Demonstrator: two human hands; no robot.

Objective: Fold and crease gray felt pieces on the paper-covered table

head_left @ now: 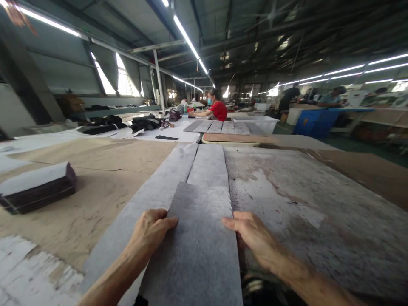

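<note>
Between my hands is a long grey fabric-like panel (199, 242), its far end lying over a row of overlapping pale grey pieces (208, 163). My left hand (152, 227) pinches the panel's left edge, thumb on top. At the right edge, my right hand (247, 227) grips the same panel, its thumb also on top and the other fingers partly hidden below. Along the left side runs another pale grey strip of pieces (149, 191), with a narrow dark gap between the two rows. The panel's near end runs out of the bottom of the view.
On brown paper (105, 155) at left sits a tied stack of dark pieces with a white top (38, 185). A stained board (302, 204) covers the right side. Farther off are a grey tray of pale pieces (194, 126), a white bin (264, 123) and a seated person in red (219, 110).
</note>
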